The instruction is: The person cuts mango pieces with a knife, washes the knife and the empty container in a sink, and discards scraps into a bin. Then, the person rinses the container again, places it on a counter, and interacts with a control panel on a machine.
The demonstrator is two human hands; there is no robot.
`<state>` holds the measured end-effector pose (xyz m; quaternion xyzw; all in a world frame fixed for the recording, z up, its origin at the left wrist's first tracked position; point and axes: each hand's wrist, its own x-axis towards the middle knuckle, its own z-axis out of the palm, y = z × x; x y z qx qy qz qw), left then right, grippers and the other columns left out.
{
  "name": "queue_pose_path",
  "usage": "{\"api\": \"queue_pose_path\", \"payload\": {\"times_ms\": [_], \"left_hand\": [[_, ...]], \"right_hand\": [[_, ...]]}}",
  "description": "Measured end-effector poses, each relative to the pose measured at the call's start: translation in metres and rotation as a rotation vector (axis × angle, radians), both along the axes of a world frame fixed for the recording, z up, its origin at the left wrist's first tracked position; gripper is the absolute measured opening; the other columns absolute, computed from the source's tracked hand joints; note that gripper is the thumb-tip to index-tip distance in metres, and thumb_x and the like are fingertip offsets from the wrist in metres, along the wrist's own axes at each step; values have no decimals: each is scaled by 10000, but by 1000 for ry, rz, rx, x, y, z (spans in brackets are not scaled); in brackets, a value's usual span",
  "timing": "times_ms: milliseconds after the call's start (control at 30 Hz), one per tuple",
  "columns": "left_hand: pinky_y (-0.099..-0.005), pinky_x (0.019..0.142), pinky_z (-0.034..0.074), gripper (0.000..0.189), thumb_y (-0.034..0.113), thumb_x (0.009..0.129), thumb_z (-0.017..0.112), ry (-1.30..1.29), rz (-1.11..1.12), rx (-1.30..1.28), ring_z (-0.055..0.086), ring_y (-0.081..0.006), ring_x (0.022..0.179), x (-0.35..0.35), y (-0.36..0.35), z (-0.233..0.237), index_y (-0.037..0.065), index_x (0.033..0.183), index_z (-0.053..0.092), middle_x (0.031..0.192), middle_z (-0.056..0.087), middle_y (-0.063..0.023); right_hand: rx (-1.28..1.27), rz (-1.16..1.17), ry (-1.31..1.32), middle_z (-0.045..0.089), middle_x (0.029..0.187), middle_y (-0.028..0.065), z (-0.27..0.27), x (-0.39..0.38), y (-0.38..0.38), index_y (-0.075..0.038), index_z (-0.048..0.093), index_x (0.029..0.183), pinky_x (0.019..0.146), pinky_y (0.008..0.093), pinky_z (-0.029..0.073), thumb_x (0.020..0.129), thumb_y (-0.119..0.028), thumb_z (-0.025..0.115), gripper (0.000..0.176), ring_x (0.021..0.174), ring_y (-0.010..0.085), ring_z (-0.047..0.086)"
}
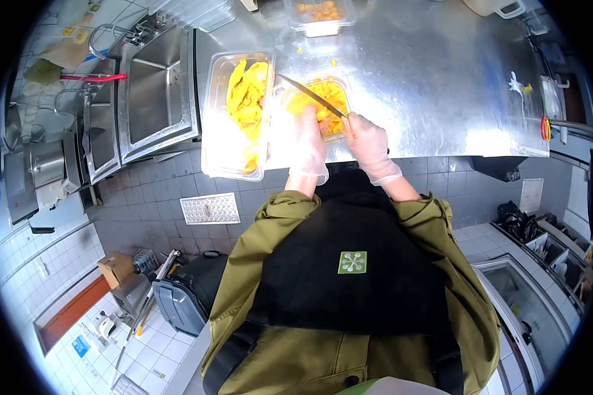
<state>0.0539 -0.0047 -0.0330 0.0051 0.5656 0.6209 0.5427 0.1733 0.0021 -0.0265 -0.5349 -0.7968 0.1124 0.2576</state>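
Note:
My right hand (pixel 369 146), in a clear glove, is closed round the handle of a knife (pixel 311 96). Its long blade points up and to the left across a clear tub (pixel 350 84) of small yellow pieces. Beside it my left hand (pixel 311 146), also gloved, is closed on a piece of yellow fruit (pixel 299 104) that looks like mango, held over the tub below the blade. Glare washes out the left fingertips. To the left a larger clear container (pixel 216 125) holds big yellow fruit slices (pixel 247 99).
Another clear container (pixel 321 26) with orange cubes stands at the back of the steel table (pixel 428 85). Small yellow scraps lie near the tub. Steel sinks (pixel 157 99) adjoin on the left. A grey bin (pixel 178 306) stands on the floor behind left.

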Motion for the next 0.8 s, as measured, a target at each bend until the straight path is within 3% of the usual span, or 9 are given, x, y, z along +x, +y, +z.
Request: {"api": "queue_pose_path", "payload": {"times_ms": [200,400,500,600,800], "left_hand": [[-217,674,461,264,205,896,470,-14,-16,45,515,-101,767,-4,-5,-8,18,1080,502,950,539,-53],[-207,617,454,183,192,867,501,-218,-88,27,495,-78,686,-15,-4,-13,61,994,519,851,536,-21],[-199,590,448,171,186,855,505,-187,-50,70,494,-78,660,-7,-4,-5,65,975,518,821,534,-17],[-188,502,357,192,216,865,464,-159,-101,36,427,-67,560,-10,0,4,51,953,510,761,511,-15],[-178,476,336,169,188,838,473,-90,-248,51,430,-61,560,-14,-2,6,55,934,513,747,511,1]], "right_hand": [[20,4,-14,550,624,82,-1,-2,1,-90,530,706,476,338,475,780,-178,556,118,533,257,573],[10,-16,3,537,578,69,7,6,0,-105,519,675,442,333,464,775,-180,560,131,494,252,565],[-35,32,-46,552,623,105,6,9,2,-65,528,783,483,358,453,810,-165,551,106,542,284,566],[65,26,-98,532,563,66,2,5,8,-117,493,644,432,340,456,777,-193,562,167,477,250,560],[16,79,-174,541,591,79,5,-10,22,-95,507,676,464,354,454,795,-207,543,167,517,260,568]]}}
